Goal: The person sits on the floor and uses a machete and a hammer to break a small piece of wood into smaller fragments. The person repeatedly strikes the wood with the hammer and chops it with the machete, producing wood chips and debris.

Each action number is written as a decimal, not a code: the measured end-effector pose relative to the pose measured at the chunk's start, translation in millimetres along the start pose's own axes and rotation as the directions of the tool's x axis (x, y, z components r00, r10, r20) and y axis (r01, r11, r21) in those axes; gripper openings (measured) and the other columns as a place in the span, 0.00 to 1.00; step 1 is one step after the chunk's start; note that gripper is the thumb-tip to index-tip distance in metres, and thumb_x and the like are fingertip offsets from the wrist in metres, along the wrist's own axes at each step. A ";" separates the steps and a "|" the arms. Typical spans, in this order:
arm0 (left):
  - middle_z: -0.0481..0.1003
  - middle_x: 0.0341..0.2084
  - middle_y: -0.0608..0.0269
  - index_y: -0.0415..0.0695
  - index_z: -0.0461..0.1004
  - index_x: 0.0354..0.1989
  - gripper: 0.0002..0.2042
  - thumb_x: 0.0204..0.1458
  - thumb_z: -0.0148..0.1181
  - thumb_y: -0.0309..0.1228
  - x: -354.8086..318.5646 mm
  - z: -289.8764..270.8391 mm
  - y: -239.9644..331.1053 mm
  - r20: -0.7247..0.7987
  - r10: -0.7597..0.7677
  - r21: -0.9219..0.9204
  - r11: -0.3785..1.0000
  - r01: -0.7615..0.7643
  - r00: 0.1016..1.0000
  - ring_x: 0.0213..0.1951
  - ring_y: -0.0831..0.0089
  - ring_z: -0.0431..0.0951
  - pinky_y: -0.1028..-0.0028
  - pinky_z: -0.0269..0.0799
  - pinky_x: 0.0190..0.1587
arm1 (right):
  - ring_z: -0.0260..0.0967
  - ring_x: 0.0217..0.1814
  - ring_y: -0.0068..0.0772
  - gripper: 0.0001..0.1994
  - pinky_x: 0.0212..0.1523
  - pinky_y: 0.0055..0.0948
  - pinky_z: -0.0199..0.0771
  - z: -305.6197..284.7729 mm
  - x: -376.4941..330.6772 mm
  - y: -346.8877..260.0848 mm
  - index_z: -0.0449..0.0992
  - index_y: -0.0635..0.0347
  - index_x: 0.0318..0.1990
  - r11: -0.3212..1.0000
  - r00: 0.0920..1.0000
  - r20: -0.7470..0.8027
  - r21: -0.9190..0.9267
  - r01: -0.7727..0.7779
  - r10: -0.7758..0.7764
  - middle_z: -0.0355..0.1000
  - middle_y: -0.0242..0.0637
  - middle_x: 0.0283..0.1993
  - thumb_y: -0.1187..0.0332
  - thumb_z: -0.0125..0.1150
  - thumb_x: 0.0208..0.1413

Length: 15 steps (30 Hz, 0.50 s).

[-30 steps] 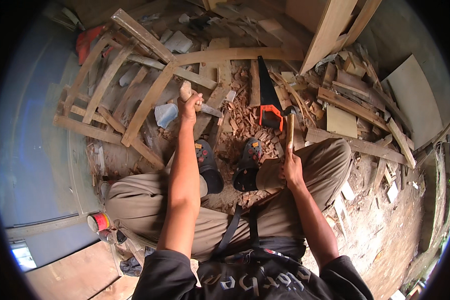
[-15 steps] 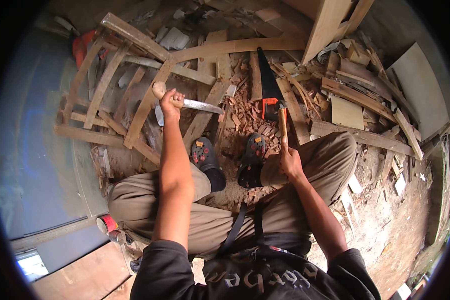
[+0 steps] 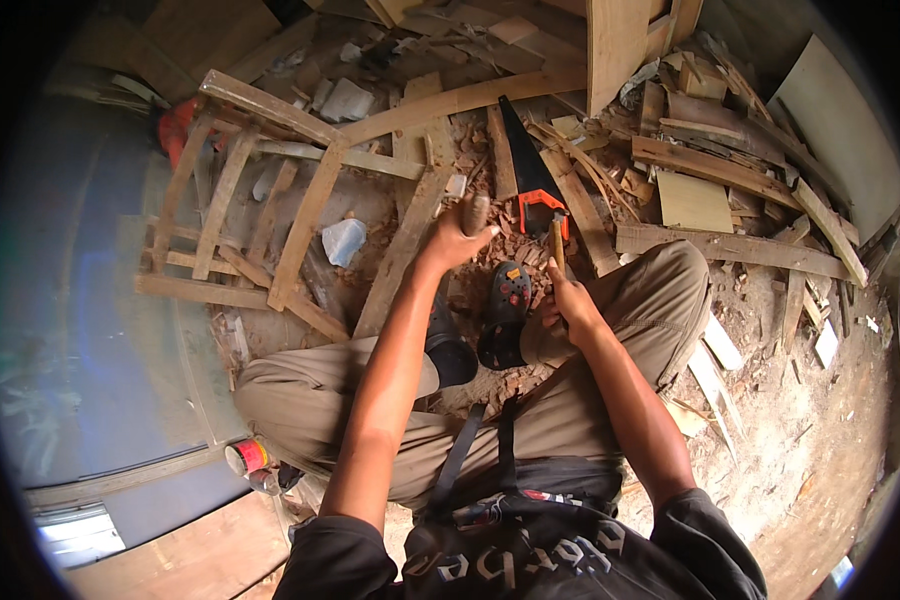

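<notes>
My left hand is closed round the thick wooden handle of a large knife, in front of me between my knees. The blade is hidden in this view. To its right, my right hand grips a slim wooden stick that points away from me, its far end close to the orange handle of a handsaw. The saw's black blade stretches away over the scraps. Reddish wood chips lie on the ground beneath and between my hands.
At the left lies a slatted wooden frame, with a clear plastic piece beside it. Boards and offcuts are heaped at the right. My dark clogs stand among the chips. A red-labelled can is by my left hip.
My left hand has swung right and inward with the knife, and the blade has gone from sight. My right hand and the stick have shifted slightly left and nearer. The view has turned a little.
</notes>
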<state>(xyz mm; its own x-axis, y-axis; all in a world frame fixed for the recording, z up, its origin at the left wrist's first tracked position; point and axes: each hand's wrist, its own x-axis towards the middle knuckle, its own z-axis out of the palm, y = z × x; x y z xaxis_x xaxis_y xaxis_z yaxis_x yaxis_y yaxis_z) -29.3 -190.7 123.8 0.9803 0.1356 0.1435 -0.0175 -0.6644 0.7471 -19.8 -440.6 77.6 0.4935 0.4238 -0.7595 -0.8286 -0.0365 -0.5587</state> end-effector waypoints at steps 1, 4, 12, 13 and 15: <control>0.78 0.33 0.54 0.43 0.71 0.42 0.17 0.50 0.70 0.37 0.8 6.7 11.1 -0.012 0.059 0.063 0.996 -0.058 0.998 0.34 0.61 0.80 0.61 0.76 0.38 | 0.63 0.18 0.27 0.31 0.17 0.28 0.63 1.5 -5.0 -5.4 0.65 0.60 0.28 1.000 0.999 -0.024 0.001 0.030 -0.030 0.64 0.35 0.22 0.36 0.54 0.62; 0.76 0.43 0.43 0.39 0.69 0.50 0.25 0.51 0.69 0.42 0.1 24.0 25.4 0.164 -0.095 0.145 0.987 0.072 0.982 0.47 0.48 0.78 0.55 0.73 0.49 | 0.56 0.16 0.22 0.30 0.16 0.25 0.56 8.2 -17.2 -19.5 0.62 0.56 0.26 0.996 0.995 -0.052 0.015 0.091 -0.090 0.58 0.29 0.20 0.36 0.57 0.60; 0.74 0.49 0.45 0.38 0.69 0.54 0.24 0.48 0.69 0.29 -12.2 75.8 23.3 0.166 0.040 0.169 0.983 -0.068 0.985 0.52 0.46 0.75 0.55 0.68 0.57 | 0.76 0.31 0.32 0.31 0.35 0.34 0.75 21.3 -0.3 -36.7 0.77 0.68 0.33 0.758 0.750 -0.209 -0.385 0.527 -0.627 0.75 0.41 0.26 0.40 0.67 0.54; 0.74 0.50 0.46 0.39 0.69 0.55 0.26 0.47 0.69 0.28 -11.1 76.0 18.1 0.190 0.047 0.086 0.994 -0.065 0.981 0.53 0.46 0.74 0.56 0.67 0.58 | 0.77 0.34 0.34 0.31 0.38 0.35 0.75 23.5 2.6 -38.7 0.77 0.69 0.35 0.701 0.691 -0.222 -0.447 0.555 -0.688 0.77 0.43 0.27 0.40 0.69 0.53; 0.73 0.52 0.46 0.40 0.68 0.57 0.29 0.45 0.70 0.28 -16.1 74.8 7.8 0.154 0.070 0.043 0.996 -0.077 0.986 0.55 0.48 0.74 0.57 0.67 0.60 | 0.77 0.36 0.34 0.28 0.39 0.33 0.75 18.7 9.8 -43.4 0.78 0.70 0.39 0.733 0.754 -0.177 -0.450 0.510 -0.633 0.78 0.45 0.32 0.47 0.71 0.52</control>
<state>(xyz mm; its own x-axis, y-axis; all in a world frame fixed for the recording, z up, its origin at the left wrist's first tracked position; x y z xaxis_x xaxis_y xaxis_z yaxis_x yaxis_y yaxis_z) -30.6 -253.1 78.7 0.9953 -0.0258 0.0937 -0.0846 -0.7041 0.7051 16.0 -417.9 100.7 0.9433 0.1819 -0.2778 -0.2367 -0.2185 -0.9467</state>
